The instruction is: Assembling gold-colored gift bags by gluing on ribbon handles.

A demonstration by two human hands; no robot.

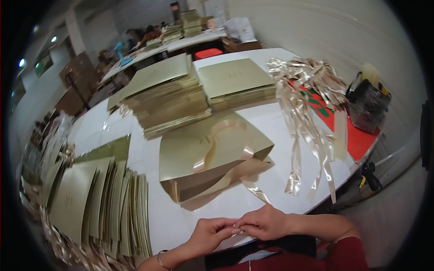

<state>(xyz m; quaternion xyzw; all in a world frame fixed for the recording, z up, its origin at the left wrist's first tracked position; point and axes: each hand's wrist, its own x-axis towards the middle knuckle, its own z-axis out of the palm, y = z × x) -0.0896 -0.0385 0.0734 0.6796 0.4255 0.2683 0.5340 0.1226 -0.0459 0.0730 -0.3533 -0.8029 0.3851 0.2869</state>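
Note:
Close together at the table's near edge are my left hand [210, 234] and my right hand [262, 223], their fingertips meeting. Both pinch the end of a cream satin ribbon [254, 190], of which little shows between the fingers. The ribbon runs up to a gold paper bag [206, 149] lying on the white table [190, 220] just beyond my hands. The bag's mouth gapes towards me, and a loop of ribbon handle [232, 123] rests on its upper face.
Behind the bag stand a tall stack [169, 105] and a lower stack [237, 79] of gold bags. Loose satin ribbons [298, 135] hang over the right side, near a black container [369, 105]. Upright bags with ribbons [101, 203] fill the left. A person works at a far table.

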